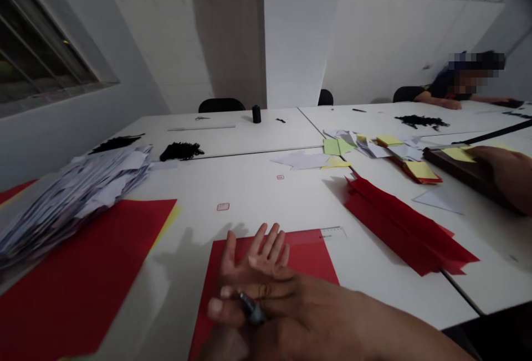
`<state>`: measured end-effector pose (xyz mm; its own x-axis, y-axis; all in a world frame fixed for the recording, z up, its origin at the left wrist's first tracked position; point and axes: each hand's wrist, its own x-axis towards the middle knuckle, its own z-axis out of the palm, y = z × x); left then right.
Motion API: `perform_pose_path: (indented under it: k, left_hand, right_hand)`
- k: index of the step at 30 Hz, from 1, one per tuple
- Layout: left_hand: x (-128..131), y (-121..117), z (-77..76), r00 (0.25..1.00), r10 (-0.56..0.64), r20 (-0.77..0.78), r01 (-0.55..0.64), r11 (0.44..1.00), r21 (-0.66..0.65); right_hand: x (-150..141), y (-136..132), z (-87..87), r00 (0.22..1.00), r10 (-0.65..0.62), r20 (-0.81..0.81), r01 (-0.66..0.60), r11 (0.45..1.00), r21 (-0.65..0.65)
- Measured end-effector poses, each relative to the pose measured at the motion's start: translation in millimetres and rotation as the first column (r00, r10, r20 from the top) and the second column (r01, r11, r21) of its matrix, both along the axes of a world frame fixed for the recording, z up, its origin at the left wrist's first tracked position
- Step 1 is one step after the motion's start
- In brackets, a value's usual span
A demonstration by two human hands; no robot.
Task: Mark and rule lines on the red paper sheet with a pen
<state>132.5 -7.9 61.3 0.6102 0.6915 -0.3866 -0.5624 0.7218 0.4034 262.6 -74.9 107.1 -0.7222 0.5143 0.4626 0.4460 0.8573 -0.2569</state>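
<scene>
My left hand (258, 254) lies open, fingers spread and pointing away, over a red paper sheet (310, 258) at the table's near edge. My right hand (266, 308) reaches in from the lower right and crosses over the left wrist. Its fingers are closed on a dark pen (250, 307). A clear ruler (332, 232) lies along the far edge of the red sheet, just beyond the left fingertips.
A heap of white paper scraps (70, 195) sits on a large red sheet (83, 272) at left. Folded red sheets (403, 228) lie at right, with yellow and green notes (388, 140) behind. Another person's hand (505, 175) rests on a dark board. A black spool (256, 113) and black thread piles (180, 151) lie farther back.
</scene>
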Motion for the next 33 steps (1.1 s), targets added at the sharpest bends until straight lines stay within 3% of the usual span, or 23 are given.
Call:
perform_pose_path:
  k: [1, 3, 4, 5, 7, 8, 9, 10, 11, 12, 14, 16, 17, 18, 21, 25, 33]
  left_hand:
    - [-4, 1, 0.0, 1.0, 0.022, 0.005, -0.022, 1.0, -0.007]
    - [-20, 7, 0.3, 0.992, 0.113, -0.061, -0.11, 0.992, 0.062]
    - [-32, 13, 0.3, 0.971, 0.206, -0.117, -0.189, 0.971, 0.147]
    - [-46, 21, 0.2, 0.937, 0.307, -0.167, -0.259, 0.931, 0.258]
    - [-81, 37, -0.7, 0.835, 0.496, -0.237, -0.321, 0.79, 0.522]
    - [-98, 45, -1.6, 0.758, 0.605, -0.244, -0.314, 0.666, 0.676]
    - [-114, 52, -2.8, 0.677, 0.693, -0.246, -0.232, 0.518, 0.823]
    - [-126, 57, -4.6, 0.649, 0.698, -0.303, -0.019, 0.412, 0.911]
    - [-133, 61, -7.1, 0.65, 0.675, -0.35, 0.085, 0.393, 0.916]
    - [-135, 63, -10.6, 0.648, 0.636, -0.42, 0.208, 0.382, 0.9]
    - [-123, 63, -21.6, 0.577, 0.586, -0.569, 0.43, 0.375, 0.821]
    - [-99, 56, -37.7, 0.415, 0.683, -0.601, 0.681, 0.205, 0.703]
    - [-86, 52, -46.6, 0.371, 0.716, -0.591, 0.75, 0.144, 0.645]
    - [-74, 46, -55.2, 0.333, 0.733, -0.593, 0.796, 0.119, 0.593]
    - [-55, 29, -73.9, 0.269, 0.746, -0.609, 0.876, 0.074, 0.477]
    - [-54, 19, -80.5, 0.253, 0.722, -0.644, 0.923, 0.02, 0.385]
    - [-53, 20, -87.8, 0.201, 0.682, -0.703, 0.947, 0.049, 0.318]
  right_hand:
    - [7, 2, 0.0, 0.999, -0.003, -0.034, 0.002, 1.0, -0.03]
    - [30, 8, -5.4, 0.952, -0.166, -0.257, 0.155, 0.986, -0.061]
    - [43, 12, -9.6, 0.855, -0.309, -0.416, 0.299, 0.95, -0.09]
    - [56, 16, -14.3, 0.712, -0.422, -0.561, 0.43, 0.894, -0.127]
    - [78, 23, -25.0, 0.387, -0.519, -0.762, 0.571, 0.784, -0.245]
    - [84, 25, -31.5, 0.252, -0.518, -0.818, 0.57, 0.762, -0.307]
    - [87, 27, -39.2, 0.161, -0.518, -0.84, 0.547, 0.755, -0.36]
    - [88, 28, -48.5, 0.118, -0.536, -0.836, 0.523, 0.749, -0.407]
    - [85, 28, -59.3, 0.107, -0.566, -0.818, 0.517, 0.734, -0.441]
    - [82, 29, -71.1, 0.152, -0.602, -0.784, 0.53, 0.719, -0.449]
    - [73, 30, -95.2, 0.392, -0.661, -0.64, 0.593, 0.713, -0.373]
    - [67, 33, -114.7, 0.653, -0.623, -0.431, 0.55, 0.781, -0.294]
    - [65, 35, -121.4, 0.733, -0.59, -0.338, 0.528, 0.807, -0.264]
    - [64, 37, -126.1, 0.788, -0.558, -0.26, 0.505, 0.827, -0.247]
    - [65, 42, -131.8, 0.841, -0.522, -0.143, 0.486, 0.845, -0.225]
    - [67, 43, -138.2, 0.868, -0.488, -0.086, 0.46, 0.859, -0.226]
    - [65, 44, -148.6, 0.865, -0.494, -0.085, 0.467, 0.856, -0.222]
